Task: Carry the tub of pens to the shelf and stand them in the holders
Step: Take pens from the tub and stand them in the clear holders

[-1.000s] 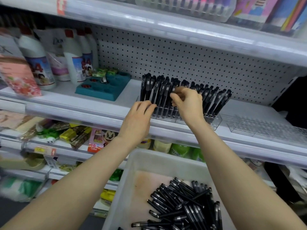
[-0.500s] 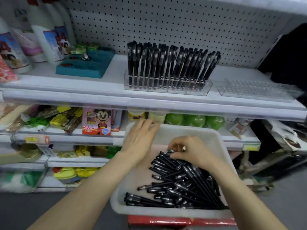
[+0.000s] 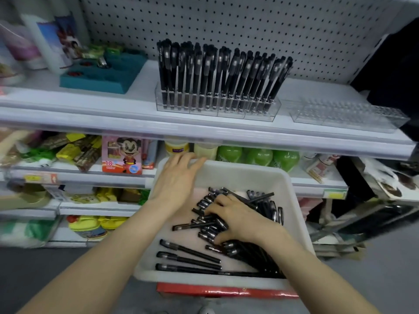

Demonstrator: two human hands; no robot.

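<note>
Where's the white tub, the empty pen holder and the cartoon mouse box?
white tub (image 3: 244,175): head view, far wall.
empty pen holder (image 3: 340,123): head view, front wall.
cartoon mouse box (image 3: 122,155): head view, front face.

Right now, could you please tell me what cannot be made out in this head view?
Head view: whether the right hand grips any pens; its back hides the palm side.
Head view: labels of the bottles, blurred and cut by the top edge.
Head view: the red thing beneath the tub, mostly covered by it.
Head view: slots of the right clear holder, too blurred to count.
</note>
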